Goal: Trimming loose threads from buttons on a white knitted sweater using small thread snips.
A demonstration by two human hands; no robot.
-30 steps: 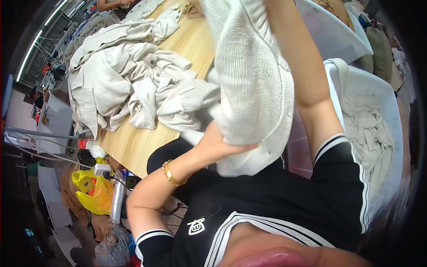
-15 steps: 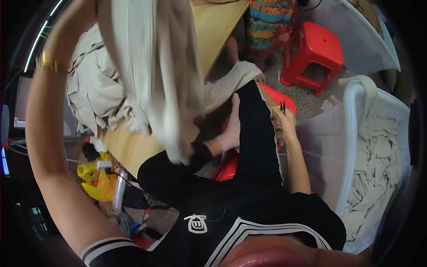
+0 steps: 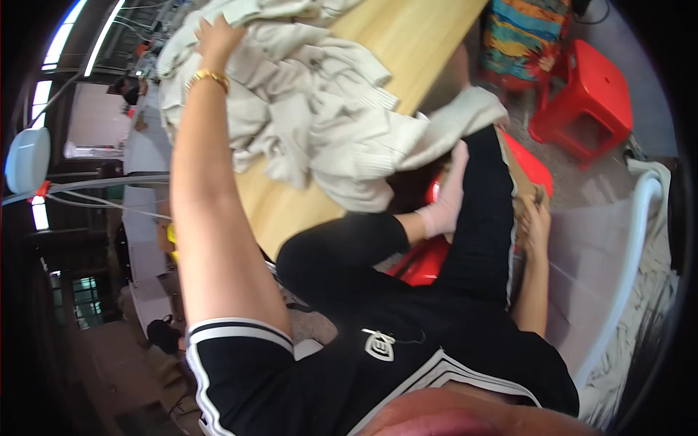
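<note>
A heap of off-white knitted garments [image 3: 305,102] with ribbed edges covers much of the wooden table. My left hand [image 3: 218,38], arm stretched far forward, rests on the heap's far left part with its fingers spread. One knit piece [image 3: 472,116] runs off the heap to the right, over the knee of my black trousers. Low at the right, beside my leg, my right hand [image 3: 536,221] is closed around small snips, which are mostly hidden now; their two dark points showed half a second ago.
Bare wood of the table [image 3: 414,43] shows at the back and front. A red plastic stool [image 3: 592,102] stands far right. A pale plastic bin [image 3: 618,269] holding off-white fabric is close on my right. A patterned cloth [image 3: 527,36] hangs behind the table.
My left hand has lowered the raised knit garment onto the heap and opened on it. The view has shifted left. My right hand stays beside my leg, turned so the snips' points no longer show.
</note>
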